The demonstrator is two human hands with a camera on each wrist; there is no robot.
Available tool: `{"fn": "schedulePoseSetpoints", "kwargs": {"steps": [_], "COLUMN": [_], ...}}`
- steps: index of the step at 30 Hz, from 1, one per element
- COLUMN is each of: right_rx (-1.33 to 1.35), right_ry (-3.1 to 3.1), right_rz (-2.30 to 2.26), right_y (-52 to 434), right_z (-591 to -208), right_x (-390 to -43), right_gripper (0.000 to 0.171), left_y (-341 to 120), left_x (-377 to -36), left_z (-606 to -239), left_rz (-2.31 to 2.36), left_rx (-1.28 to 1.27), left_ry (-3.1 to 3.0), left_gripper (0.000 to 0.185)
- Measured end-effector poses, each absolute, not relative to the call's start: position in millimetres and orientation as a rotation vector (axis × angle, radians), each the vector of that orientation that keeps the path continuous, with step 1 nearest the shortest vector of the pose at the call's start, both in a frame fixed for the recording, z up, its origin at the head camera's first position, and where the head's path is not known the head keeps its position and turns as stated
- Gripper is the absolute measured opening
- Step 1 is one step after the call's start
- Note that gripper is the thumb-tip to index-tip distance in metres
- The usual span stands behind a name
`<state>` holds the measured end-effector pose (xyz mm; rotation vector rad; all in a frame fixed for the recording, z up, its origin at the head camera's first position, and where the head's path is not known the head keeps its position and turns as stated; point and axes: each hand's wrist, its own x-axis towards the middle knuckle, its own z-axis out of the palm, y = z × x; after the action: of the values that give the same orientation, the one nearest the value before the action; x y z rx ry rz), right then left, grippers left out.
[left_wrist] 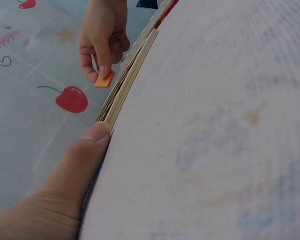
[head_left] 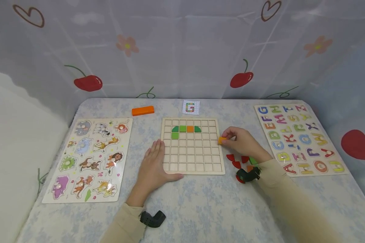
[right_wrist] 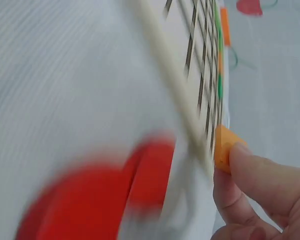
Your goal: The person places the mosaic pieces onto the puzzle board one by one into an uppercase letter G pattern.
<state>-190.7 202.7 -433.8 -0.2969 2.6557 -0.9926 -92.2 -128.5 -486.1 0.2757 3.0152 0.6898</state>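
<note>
A wooden grid board [head_left: 194,152] lies in the middle of the table. Its upper rows hold dark green quarter-round tiles [head_left: 197,129], light green square tiles [head_left: 174,135] and an orange square tile [head_left: 190,129]. My left hand [head_left: 152,168] rests against the board, straight fingers along its left side and thumb at the near edge. Thumb and fingers of my right hand [head_left: 241,140] pinch another orange square tile [head_left: 221,140] at the board's right edge. In the right wrist view this orange tile [right_wrist: 224,150] shows beside the board's rim.
Red quarter-round tiles [head_left: 230,157], a green tile [head_left: 253,161] and an orange one lie below my right wrist. Behind the board are a pattern card [head_left: 190,107] and an orange block [head_left: 143,110]. An animal puzzle [head_left: 124,148] stands left, an alphabet puzzle [head_left: 280,131] right.
</note>
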Motion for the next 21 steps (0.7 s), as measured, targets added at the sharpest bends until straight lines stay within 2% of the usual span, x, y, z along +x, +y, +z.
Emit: {"fn": "schedulePoseSetpoints", "kwargs": {"steps": [12,21], "right_rx": [-0.487,-0.525], "right_ry": [2.533,2.536], "right_rz": [-1.159,-1.155], "right_y": [117,69], "right_z": [-438,-439], "right_x": [-197,-194], "right_gripper": [0.013,0.013], "left_y": [-133,-138], "left_x": [-93,-94], "left_z": [-486,-484], "left_rz": [0.703,0.674], "left_rx": [0.286,0.324], "left_ry": [2.999,3.010], "left_gripper": [0.145,0.141]}}
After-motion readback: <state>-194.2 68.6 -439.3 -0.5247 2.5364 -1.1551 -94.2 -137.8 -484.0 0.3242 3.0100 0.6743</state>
